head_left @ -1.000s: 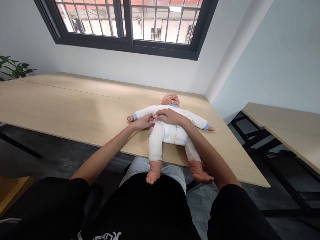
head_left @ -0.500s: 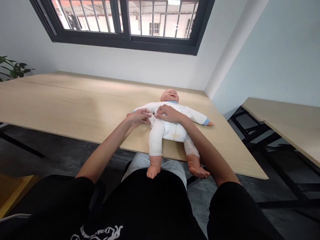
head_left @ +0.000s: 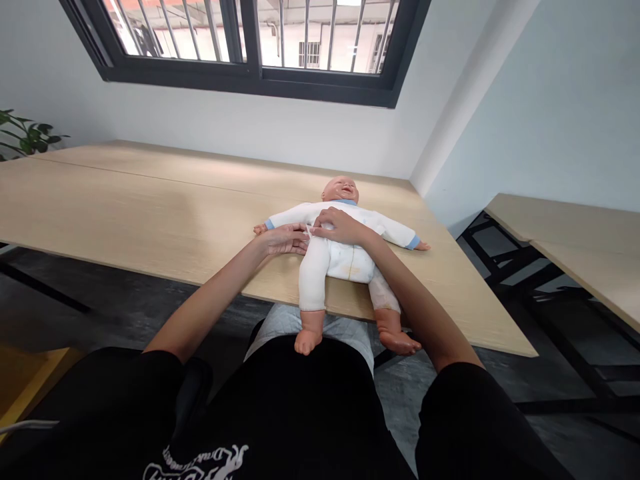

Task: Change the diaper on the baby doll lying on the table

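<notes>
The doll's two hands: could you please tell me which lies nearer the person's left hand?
The doll's hand at the picture's left, beside the person's left hand; the doll's other hand lies at the picture's right, well away.

Daylight poured through the window (head_left: pixel 250 40) ahead of me, bright and even. The table (head_left: pixel 150 200) carried a soft sheen; the floor (head_left: pixel 125 313) beneath was dim. The doll (head_left: pixel 345 257) looked sharp, softly shadowed. Straight lines bowed toward the frame's edges.

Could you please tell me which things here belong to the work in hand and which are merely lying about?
In hand: baby doll, its white romper, left hand and right hand, both at the romper, wooden table under it.
Lying about: leafy plant, second table, barred window.
</notes>
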Available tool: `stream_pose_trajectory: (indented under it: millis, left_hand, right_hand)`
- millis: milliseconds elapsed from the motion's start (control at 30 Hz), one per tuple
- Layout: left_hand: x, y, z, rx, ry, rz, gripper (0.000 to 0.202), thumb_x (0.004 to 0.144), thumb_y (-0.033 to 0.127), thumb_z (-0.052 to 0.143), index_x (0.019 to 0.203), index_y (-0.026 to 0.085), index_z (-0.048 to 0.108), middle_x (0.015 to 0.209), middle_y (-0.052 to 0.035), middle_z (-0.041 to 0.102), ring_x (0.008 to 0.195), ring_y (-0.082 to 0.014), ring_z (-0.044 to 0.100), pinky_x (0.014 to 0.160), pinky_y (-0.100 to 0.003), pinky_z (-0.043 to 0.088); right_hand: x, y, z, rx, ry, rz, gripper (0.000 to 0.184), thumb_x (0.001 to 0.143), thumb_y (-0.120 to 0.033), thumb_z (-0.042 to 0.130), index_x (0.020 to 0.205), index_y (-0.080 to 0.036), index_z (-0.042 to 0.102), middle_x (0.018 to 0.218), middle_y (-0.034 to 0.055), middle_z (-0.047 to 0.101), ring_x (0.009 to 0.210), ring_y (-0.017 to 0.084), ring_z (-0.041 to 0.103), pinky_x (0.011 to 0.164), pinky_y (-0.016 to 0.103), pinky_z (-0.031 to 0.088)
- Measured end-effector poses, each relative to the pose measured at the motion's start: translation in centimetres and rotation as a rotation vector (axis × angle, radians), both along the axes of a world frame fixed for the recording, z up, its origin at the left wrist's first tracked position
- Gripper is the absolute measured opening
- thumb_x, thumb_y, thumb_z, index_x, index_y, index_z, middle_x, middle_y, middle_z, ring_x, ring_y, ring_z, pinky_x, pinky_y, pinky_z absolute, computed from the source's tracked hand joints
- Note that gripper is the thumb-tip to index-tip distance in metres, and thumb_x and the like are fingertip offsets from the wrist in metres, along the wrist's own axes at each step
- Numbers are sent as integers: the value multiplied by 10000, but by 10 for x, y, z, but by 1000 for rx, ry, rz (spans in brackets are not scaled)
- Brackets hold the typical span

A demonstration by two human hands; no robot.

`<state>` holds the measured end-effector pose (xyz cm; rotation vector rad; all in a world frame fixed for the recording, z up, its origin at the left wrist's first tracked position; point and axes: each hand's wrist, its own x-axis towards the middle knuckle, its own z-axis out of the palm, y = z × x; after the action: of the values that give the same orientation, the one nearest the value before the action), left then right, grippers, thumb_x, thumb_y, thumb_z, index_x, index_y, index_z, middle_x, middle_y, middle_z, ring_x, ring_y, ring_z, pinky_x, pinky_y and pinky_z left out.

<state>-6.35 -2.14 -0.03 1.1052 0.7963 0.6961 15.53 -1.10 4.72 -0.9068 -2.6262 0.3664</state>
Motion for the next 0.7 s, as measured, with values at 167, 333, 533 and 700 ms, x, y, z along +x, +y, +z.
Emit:
stream_pose_trajectory:
  millis: [167, 333, 533, 700]
  left_hand:
    - [7, -4, -6, 72, 66, 93, 271, 766, 79, 785, 929, 135, 575, 660, 16, 633, 541, -79, 602, 603, -208, 547]
    - [8, -7, -3, 183, 174, 113, 188, 781, 127, 781, 823, 119, 597, 621, 13, 616, 514, -82, 579, 563, -213, 548]
    - [2, -8, 6, 201, 326, 15, 130, 847, 181, 727, 799, 126, 619, 608, -18, 614, 519, -115, 593, 529, -223, 528]
    - [-8, -6, 17, 85, 295, 113, 312, 881, 321, 743, 694, 148, 563, 570, -24, 571, 476, -116, 555, 511, -247, 491]
  right_hand:
    - [0, 0, -1, 5, -5, 6, 365, 983, -475, 526, 960, -179, 739, 1009, 85, 672, 978, 228, 568, 900, 346, 386]
    - [-1, -2, 0, 11, 1, 4, 382, 995, -470, 513, 955, -167, 742, 999, 80, 670, 968, 219, 567, 895, 335, 384]
    - [-2, -1, -1, 10, -10, -16, 365, 998, -476, 542, 957, -169, 734, 1014, 73, 668, 970, 207, 560, 925, 324, 368]
    - [-2, 0, -3, 29, 4, -2, 335, 999, -450, 552, 956, -167, 726, 974, 60, 644, 950, 206, 546, 923, 335, 361]
